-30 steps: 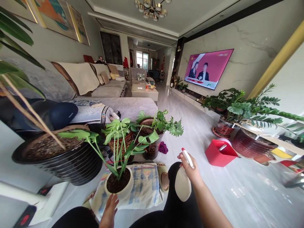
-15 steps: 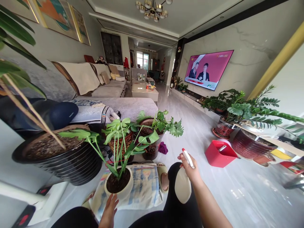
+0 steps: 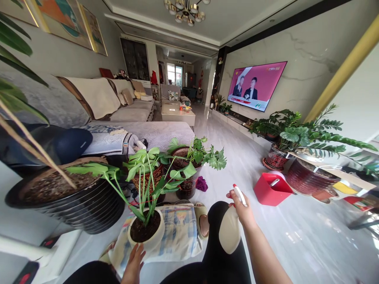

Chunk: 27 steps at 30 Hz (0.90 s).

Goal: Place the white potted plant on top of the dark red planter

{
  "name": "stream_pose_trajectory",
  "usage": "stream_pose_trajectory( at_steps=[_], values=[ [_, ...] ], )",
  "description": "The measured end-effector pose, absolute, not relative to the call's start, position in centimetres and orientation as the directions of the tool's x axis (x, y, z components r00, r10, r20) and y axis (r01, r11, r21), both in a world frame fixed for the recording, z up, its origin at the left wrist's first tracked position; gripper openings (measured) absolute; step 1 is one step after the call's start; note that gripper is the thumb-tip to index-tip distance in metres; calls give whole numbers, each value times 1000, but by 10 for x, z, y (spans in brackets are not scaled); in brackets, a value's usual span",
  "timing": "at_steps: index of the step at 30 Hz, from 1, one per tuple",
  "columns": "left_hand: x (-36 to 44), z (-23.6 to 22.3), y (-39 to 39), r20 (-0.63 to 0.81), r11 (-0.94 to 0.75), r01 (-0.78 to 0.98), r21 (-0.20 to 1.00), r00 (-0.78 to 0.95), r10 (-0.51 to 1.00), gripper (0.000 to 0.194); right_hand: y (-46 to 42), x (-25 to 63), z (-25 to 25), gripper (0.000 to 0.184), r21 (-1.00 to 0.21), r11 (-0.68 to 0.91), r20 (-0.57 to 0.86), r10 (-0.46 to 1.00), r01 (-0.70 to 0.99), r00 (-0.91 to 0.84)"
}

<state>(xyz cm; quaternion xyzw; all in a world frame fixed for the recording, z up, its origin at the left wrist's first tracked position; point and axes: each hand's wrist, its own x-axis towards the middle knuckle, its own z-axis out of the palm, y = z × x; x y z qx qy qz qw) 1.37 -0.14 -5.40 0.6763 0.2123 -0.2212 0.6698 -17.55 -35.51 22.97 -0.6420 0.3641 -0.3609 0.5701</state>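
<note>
The right hand [image 3: 241, 207] is closed round the neck of a cream, pear-shaped plastic spray bottle [image 3: 229, 234] with a white and red trigger head [image 3: 239, 194]; the bottle body hangs below the grip, over the person's dark-clad knee. The left hand [image 3: 134, 262] lies open, fingers spread, against the near wall of a small round white ceramic pot [image 3: 147, 236] that carries a young green split-leaf plant [image 3: 148, 177]. It steadies the pot and grasps nothing. The pot stands on a pale blue and yellow checked cloth [image 3: 177, 232] spread on the floor, well to the left of the right grip and a little lower.

To spray well from here, I judge the nozzle should be turned left toward the leaves, which rise above and left of the right grip, with the bottle kept near upright so the feed tube stays in liquid. Short pulls aimed at the foliage, not the soil, should wet the leaves evenly. The left palm ought to keep contact with the pot wall, since the tall stems could make it tip.

Beyond the left grip stand a large black ribbed pot [image 3: 77, 205] and two dark patterned pots [image 3: 186, 185]; a red plastic bin [image 3: 271, 189] sits just beyond the right grip.
</note>
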Motion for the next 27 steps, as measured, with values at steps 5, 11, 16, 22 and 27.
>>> stream_pose_trajectory(
  at_steps=[5,11,16,22,27],
  values=[
    [14,-54,-2,-589,-10,589,808,808,-9,74,-357,-181,228,50,-996,-43,4,-882,-74,471],
    [12,-55,2,-589,5,590,807,807,-46,78,-365,-187,225,62,-999,11,-27,-914,-42,406],
    [13,-39,2,-617,45,620,783,784,-74,72,-364,-191,231,67,-999,32,-45,-942,-44,332],
    [5,-6,0,-728,161,728,666,682,-72,49,-346,-194,231,54,-990,-138,106,-866,-31,489],
    [-2,-18,3,-780,238,759,606,626,-9,46,-335,-176,216,46,-972,-235,145,-647,-15,748]
  ],
)
